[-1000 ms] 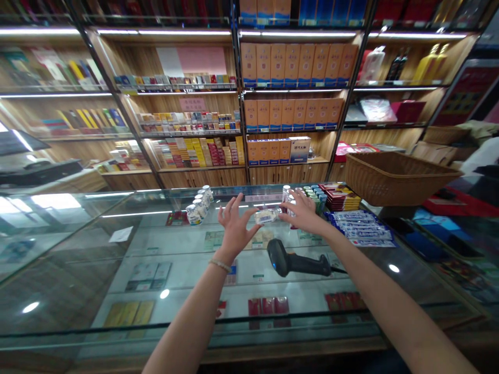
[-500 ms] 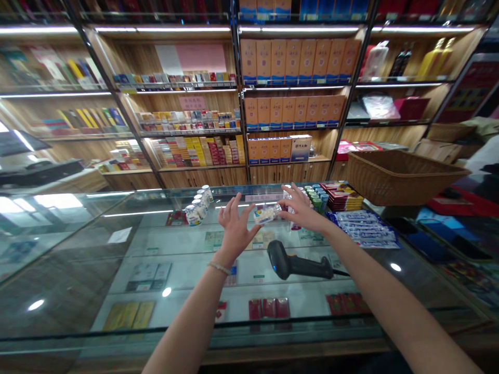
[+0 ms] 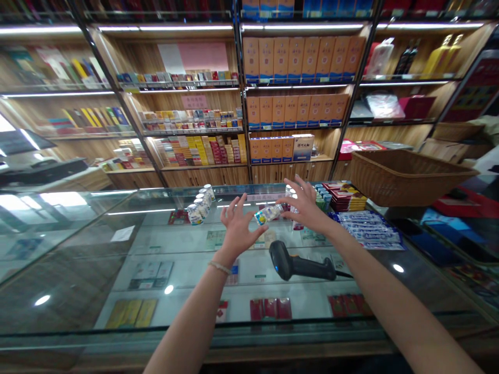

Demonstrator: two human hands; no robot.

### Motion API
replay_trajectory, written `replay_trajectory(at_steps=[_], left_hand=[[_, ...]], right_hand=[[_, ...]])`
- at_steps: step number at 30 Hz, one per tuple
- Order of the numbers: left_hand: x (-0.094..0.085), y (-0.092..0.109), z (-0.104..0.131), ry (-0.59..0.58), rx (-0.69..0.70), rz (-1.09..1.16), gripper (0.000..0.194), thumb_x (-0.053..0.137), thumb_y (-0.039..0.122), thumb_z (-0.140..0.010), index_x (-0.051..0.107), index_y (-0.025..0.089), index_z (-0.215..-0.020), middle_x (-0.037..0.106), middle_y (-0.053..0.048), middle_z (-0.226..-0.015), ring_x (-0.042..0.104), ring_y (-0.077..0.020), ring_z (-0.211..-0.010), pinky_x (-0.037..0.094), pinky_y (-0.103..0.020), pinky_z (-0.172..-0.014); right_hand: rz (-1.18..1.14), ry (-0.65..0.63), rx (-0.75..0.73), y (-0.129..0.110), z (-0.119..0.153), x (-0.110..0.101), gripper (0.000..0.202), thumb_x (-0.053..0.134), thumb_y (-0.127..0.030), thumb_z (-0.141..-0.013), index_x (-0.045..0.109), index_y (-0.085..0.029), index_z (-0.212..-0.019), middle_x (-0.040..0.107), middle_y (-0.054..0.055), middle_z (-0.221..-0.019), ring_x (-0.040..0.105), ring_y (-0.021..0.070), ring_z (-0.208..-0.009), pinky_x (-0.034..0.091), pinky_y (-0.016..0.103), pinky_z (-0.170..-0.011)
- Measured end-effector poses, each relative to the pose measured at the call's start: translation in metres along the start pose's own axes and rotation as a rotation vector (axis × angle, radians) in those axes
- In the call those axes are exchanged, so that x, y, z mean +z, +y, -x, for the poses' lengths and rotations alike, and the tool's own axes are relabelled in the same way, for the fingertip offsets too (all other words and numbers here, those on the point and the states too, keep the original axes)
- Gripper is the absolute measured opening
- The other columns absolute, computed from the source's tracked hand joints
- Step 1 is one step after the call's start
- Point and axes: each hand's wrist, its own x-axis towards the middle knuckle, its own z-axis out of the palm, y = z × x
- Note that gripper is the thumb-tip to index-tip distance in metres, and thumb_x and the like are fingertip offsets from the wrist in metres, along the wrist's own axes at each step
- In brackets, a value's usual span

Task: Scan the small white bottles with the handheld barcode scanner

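Observation:
Above the glass counter, a small clear bottle with white contents and a yellow-and-blue label lies tilted between my hands. My right hand pinches its right end between thumb and fingers. Close to the other end is my left hand, its thumb and fingers spread apart with a gap to the bottle. A black barcode scanner rests on the glass below them. Farther left stands a row of small white bottles. Behind my right hand, green and blue bottles are partly hidden.
Right of my hands lie blue-and-white packets and stacked red boxes. A brown wicker basket stands beyond them. Flat packs show beneath the glass counter top. Lit shelves with orange boxes line the back.
The bottle has turned in my right hand, so more of its yellow-and-blue label shows. My left hand stays spread beside it. The whole view has shifted slightly.

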Motion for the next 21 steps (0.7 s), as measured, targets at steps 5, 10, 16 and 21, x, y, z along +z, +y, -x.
replay_trajectory(at_steps=[5, 10, 16, 21], left_hand=[[-0.008, -0.002, -0.004, -0.103, -0.042, 0.073, 0.041, 0.047, 0.053, -0.099, 0.081, 0.03, -0.094, 0.042, -0.001, -0.162, 0.026, -0.0343, -0.15, 0.009, -0.064, -0.122], [-0.012, -0.001, -0.006, -0.204, 0.001, 0.085, 0.025, 0.067, 0.054, -0.088, 0.082, 0.035, -0.092, 0.039, 0.001, -0.163, 0.024, -0.0374, -0.151, 0.005, -0.065, -0.122], [-0.008, 0.003, -0.005, -0.182, 0.005, 0.048, 0.021, 0.075, 0.052, -0.082, 0.082, 0.035, -0.09, 0.037, -0.001, -0.164, 0.023, -0.0374, -0.152, 0.004, -0.066, -0.121], [-0.004, 0.009, -0.004, -0.09, -0.05, 0.02, 0.021, 0.076, 0.051, -0.082, 0.082, 0.033, -0.089, 0.039, -0.002, -0.163, 0.025, -0.0375, -0.152, 0.007, -0.065, -0.122]], right_hand=[[0.066, 0.048, -0.134, 0.007, 0.0, -0.002, 0.03, 0.072, -0.04, -0.089, 0.073, -0.036, -0.119, 0.029, 0.003, -0.168, 0.015, 0.0367, -0.155, 0.015, 0.063, -0.12], [0.124, 0.051, -0.242, 0.006, -0.004, -0.01, 0.032, 0.077, -0.038, -0.085, 0.074, -0.037, -0.117, 0.035, 0.004, -0.165, 0.02, 0.0367, -0.154, 0.017, 0.062, -0.12], [0.156, 0.043, -0.278, -0.007, -0.015, -0.014, 0.033, 0.076, -0.033, -0.087, 0.073, -0.041, -0.119, 0.04, 0.003, -0.162, 0.025, 0.0335, -0.152, 0.016, 0.06, -0.12], [0.151, 0.148, -0.175, -0.021, -0.019, -0.006, 0.024, 0.069, -0.04, -0.092, 0.074, -0.035, -0.114, 0.042, 0.004, -0.161, 0.023, 0.0341, -0.152, 0.011, 0.062, -0.12]])
